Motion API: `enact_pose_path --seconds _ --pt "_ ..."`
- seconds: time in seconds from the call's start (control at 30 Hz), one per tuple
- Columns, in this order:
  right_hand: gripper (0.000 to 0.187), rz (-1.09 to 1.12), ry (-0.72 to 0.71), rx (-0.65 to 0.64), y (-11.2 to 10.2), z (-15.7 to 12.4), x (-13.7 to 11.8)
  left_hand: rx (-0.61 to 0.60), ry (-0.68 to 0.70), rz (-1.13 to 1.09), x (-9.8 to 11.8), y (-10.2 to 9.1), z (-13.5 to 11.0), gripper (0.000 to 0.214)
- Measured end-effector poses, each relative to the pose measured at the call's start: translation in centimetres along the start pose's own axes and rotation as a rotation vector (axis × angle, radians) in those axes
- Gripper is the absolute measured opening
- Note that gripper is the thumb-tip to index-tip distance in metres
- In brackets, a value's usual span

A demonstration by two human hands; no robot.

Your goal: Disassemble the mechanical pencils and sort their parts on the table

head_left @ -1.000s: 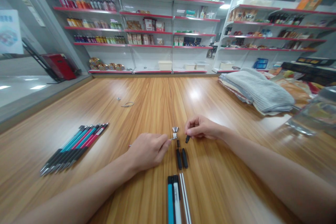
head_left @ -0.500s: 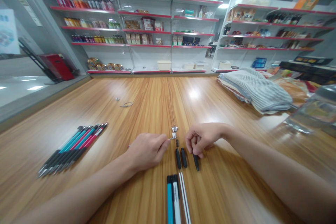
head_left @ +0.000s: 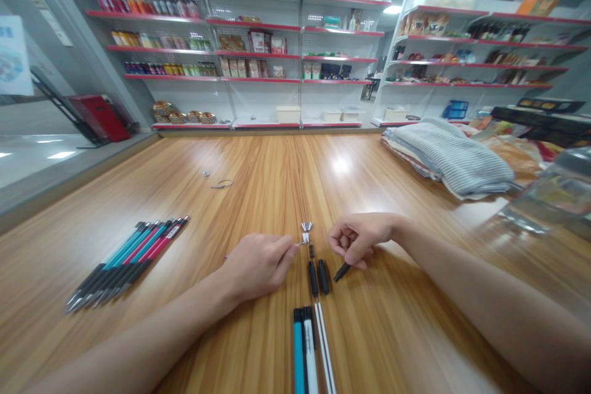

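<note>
My left hand (head_left: 259, 265) rests on the wooden table (head_left: 258, 172) with its fingers pinched on a small metal pen part (head_left: 305, 238). My right hand (head_left: 359, 236) is curled just to the right of it and holds a short black pen piece (head_left: 342, 271) whose tip points down to the left. Between the hands lie two black pen grips (head_left: 319, 277) side by side. Below them sit a blue barrel and a white barrel (head_left: 305, 351) with thin white refills (head_left: 325, 345).
A row of several assembled pens (head_left: 127, 260), blue, pink and black, lies at the left. A small wire ring (head_left: 223, 183) lies farther back. Folded striped cloth (head_left: 455, 160) and a clear container (head_left: 549, 194) sit at the right. Shop shelves line the back.
My right hand drew back from the table with the black piece, then lowered and now holds it tilted beside the two grips. The left hand has not moved.
</note>
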State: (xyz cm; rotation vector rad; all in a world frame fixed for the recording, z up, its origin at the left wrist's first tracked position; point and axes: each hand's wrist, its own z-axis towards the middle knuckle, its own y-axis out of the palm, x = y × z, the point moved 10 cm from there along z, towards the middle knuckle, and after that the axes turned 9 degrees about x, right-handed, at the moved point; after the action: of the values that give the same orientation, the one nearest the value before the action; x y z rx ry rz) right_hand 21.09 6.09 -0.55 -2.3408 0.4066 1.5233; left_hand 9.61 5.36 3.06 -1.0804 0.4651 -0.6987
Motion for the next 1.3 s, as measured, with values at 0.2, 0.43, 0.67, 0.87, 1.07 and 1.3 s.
enact_pose_path --seconds 0.2,0.43,0.67,0.87,1.07,1.3 --pt "0.033 0.252 -0.112 0.010 -2.0 -0.3 1.0 -0.004 0.002 0.005 0.0 0.0 0.0 0.031" --pt "0.036 0.161 0.019 -0.081 -0.4 -0.2 0.9 -0.010 -0.005 0.001 0.1 -0.2 0.1 0.032" --pt "0.042 -0.123 0.230 -0.085 2.1 0.2 1.7 -0.005 -0.014 -0.009 0.0 -0.3 0.1 0.032" --pt "0.050 -0.061 0.202 -0.057 1.3 -0.1 1.3 0.004 -0.008 -0.015 0.0 -0.2 0.1 0.032" --pt "0.042 -0.162 0.179 -0.097 1.6 -0.3 1.1 -0.020 -0.019 -0.014 -0.1 0.1 0.1 0.032" --pt "0.038 -0.126 0.160 -0.057 1.6 -0.1 1.1 -0.010 -0.021 -0.006 0.0 -0.1 0.0 0.032"
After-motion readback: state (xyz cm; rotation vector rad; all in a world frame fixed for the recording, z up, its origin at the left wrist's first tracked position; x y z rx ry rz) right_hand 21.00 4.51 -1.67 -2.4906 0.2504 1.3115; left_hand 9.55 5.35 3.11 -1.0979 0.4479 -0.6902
